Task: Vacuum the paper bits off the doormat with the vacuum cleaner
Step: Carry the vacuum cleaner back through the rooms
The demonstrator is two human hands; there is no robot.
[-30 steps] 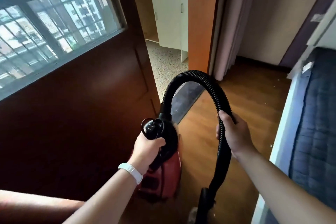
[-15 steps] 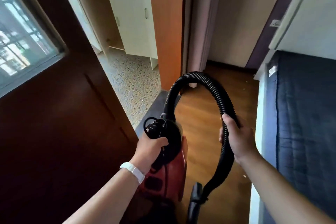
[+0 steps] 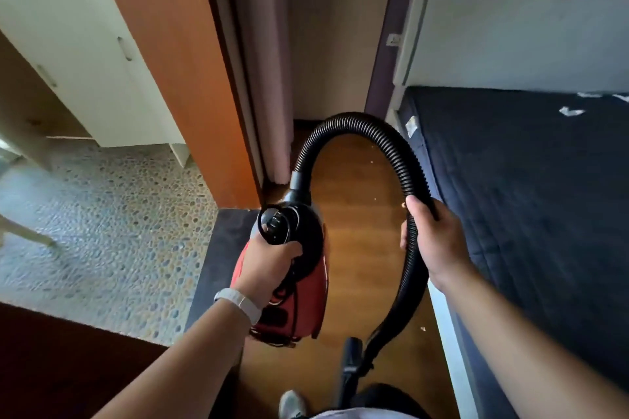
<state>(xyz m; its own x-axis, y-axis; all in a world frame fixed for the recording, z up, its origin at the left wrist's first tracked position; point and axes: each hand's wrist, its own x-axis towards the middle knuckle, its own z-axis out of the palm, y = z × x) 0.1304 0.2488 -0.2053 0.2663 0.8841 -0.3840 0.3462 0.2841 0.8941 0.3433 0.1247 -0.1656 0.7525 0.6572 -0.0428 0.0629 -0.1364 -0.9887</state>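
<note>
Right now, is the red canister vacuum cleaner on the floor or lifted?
Lifted, apparently: left hand grips its black handle, red body hanging tilted over wooden floor.

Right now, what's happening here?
A person holds the red vacuum cleaner: the left hand grips its top handle, and the right hand grips the black hose partway along. The nozzle hangs low near their feet. The dark doormat lies at the doorway, left of the vacuum cleaner. The nozzle is not on it, so vacuuming has not begun.
</note>
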